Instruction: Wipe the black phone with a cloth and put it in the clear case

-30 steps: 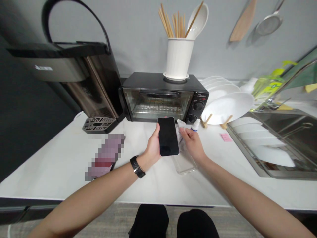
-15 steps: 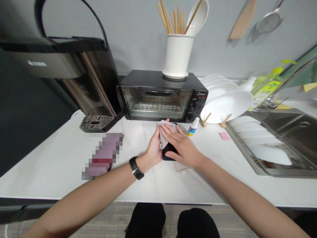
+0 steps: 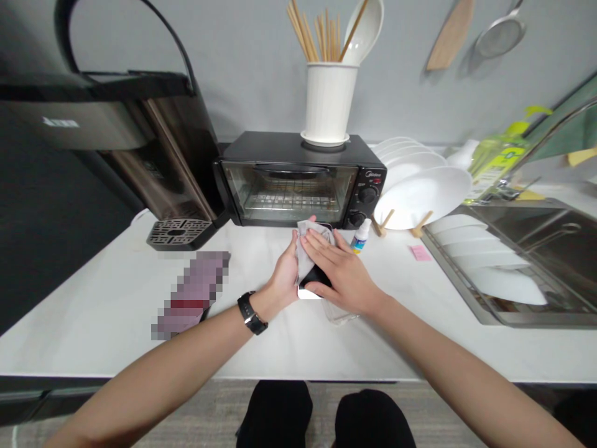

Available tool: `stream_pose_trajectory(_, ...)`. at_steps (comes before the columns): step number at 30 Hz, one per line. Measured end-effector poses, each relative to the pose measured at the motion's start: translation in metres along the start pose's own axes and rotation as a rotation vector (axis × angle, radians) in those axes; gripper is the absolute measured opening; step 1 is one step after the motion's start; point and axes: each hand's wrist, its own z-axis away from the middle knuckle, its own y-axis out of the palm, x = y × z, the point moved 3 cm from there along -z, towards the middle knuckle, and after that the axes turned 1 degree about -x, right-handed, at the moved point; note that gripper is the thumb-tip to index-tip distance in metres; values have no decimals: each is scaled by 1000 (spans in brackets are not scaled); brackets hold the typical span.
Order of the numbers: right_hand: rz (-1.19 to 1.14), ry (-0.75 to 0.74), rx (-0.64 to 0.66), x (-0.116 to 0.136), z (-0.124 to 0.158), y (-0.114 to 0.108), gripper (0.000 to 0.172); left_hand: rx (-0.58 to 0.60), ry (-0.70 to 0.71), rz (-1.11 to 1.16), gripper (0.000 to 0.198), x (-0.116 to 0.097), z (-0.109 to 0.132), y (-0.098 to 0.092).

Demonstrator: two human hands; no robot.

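Observation:
A smartphone with a black screen (image 3: 316, 277) lies in my left hand (image 3: 284, 272), whose fingers wrap its left side; a black-strapped watch is on that wrist. A light grey cloth (image 3: 304, 254) covers the phone's upper part. My right hand (image 3: 342, 271) presses the cloth onto the screen with its fingers together, its thumb across the lower part. Partly under the right hand, a clear phone case (image 3: 339, 316) rests on the white countertop (image 3: 270, 354). Beyond the right fingertips stands a small white spray bottle (image 3: 360, 238) with a blue label.
A black toaster oven (image 3: 291, 194) stands behind the hands, a white chopstick holder (image 3: 330, 99) on top. At left are a water dispenser (image 3: 180, 168) and a pixelated purple object (image 3: 196, 289). At right are racked plates (image 3: 424, 196), a pink note (image 3: 420, 252) and a sink (image 3: 494, 325).
Both hands have shifted slightly up the phone with the cloth. The phone has tilted, and its lower edge now shows bright white. The whole view has moved a little.

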Motion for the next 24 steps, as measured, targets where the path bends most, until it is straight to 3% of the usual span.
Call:
stream_pose_trajectory(3,-54,-66,103,9,4,5,52,-13,156,139,53,-19,-9,-9)
stream_pose_trajectory(6,-6,-8,117,5,4,7,45,-46,237,196,54,-28,-17,-17)
stream_pose_trajectory(11,79,84,-31,-11,1,4,69,-17,95,174,48,-4,-15,-9)
stream_pose_trajectory(15,69,15,5,-11,3,9,83,-31,5,159,42,13,-8,-5)
stream_pose_trajectory(20,161,-154,203,-1,9,15,74,-60,33,191,51,-2,-15,-13)
stream_pose_trajectory(24,260,-190,169,1,10,15,58,-143,163,273,52,-16,-21,-18)
